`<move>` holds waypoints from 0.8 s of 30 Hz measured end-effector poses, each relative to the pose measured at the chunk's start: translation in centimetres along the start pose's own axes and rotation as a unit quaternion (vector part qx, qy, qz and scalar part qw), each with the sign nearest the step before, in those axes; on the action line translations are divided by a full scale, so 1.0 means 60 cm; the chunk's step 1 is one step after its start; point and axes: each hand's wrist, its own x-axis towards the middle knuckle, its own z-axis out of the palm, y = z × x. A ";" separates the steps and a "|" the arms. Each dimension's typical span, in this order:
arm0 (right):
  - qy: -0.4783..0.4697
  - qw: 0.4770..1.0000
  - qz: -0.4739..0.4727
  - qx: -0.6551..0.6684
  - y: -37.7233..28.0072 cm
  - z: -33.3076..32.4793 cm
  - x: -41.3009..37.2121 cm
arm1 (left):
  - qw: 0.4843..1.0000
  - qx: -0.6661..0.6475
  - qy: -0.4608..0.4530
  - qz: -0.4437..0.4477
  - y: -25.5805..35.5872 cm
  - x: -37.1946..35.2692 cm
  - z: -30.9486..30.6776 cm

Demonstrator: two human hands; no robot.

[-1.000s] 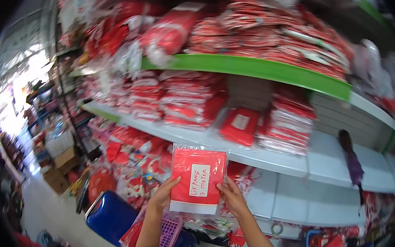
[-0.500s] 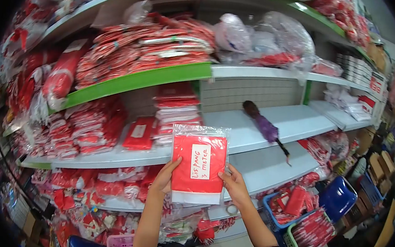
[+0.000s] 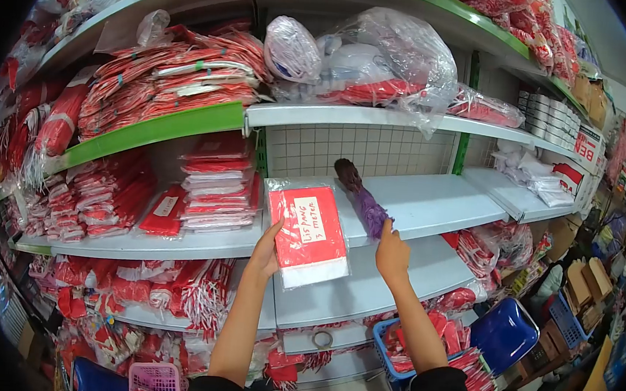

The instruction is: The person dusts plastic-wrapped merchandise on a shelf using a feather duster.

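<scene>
My left hand [image 3: 266, 249] grips the left edge of a flat plastic-wrapped red and white cloth packet [image 3: 308, 257]. A white label [image 3: 308, 220] on it carries handwriting that includes "3 METER". The packet tilts a little, in front of the shelf edge. My right hand [image 3: 394, 256] is closed around the lower end of a purple feather duster [image 3: 372, 213], with the handle hidden in the fingers. The duster's dark brown tip [image 3: 347, 173] points up and left over the pale shelf [image 3: 430, 201].
Left of the packet stands a stack of wrapped red and white packets [image 3: 217, 195]. Bulky clear plastic bags [image 3: 368, 60] fill the shelf above. Below right are a blue basket [image 3: 384, 341] and a blue lid-like panel [image 3: 504, 334]; a pink basket [image 3: 155, 378] sits below left.
My right hand has let go of the packet and moved right onto the duster's handle. The packet, now in my left hand alone, has tilted. The view has shifted right.
</scene>
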 end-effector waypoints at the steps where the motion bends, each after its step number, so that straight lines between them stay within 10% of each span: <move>1: 0.007 1.000 -0.006 0.020 0.016 0.002 -0.003 | 1.000 0.003 0.002 0.008 -0.009 0.013 0.000; 9: -0.075 0.905 0.046 0.417 0.021 0.032 -0.166 | 0.997 -0.041 -0.052 0.033 -0.011 0.085 0.057; 11: -0.203 0.889 0.008 0.410 0.002 0.032 -0.199 | 0.962 -0.132 -0.238 -0.013 -0.006 0.115 0.015; 12: -0.204 0.895 0.003 0.398 -0.006 0.024 -0.208 | 0.991 -0.054 0.077 0.094 -0.021 0.126 0.019; 15: -0.169 0.907 0.061 0.382 -0.007 0.028 -0.215 | 0.978 -0.174 -0.112 -0.026 -0.016 0.133 0.007; 20: -0.173 0.926 0.024 0.335 0.012 0.042 -0.222 | 0.981 -0.168 -0.087 -0.028 -0.028 0.136 0.008; 22: -0.208 0.908 -0.009 0.362 0.013 0.026 -0.218 | 0.851 -0.337 -0.403 -0.025 -0.046 0.179 -0.055; 24: -0.207 0.908 -0.001 0.365 0.034 0.043 -0.213 | 0.933 -0.269 -0.238 -0.012 -0.042 0.154 -0.053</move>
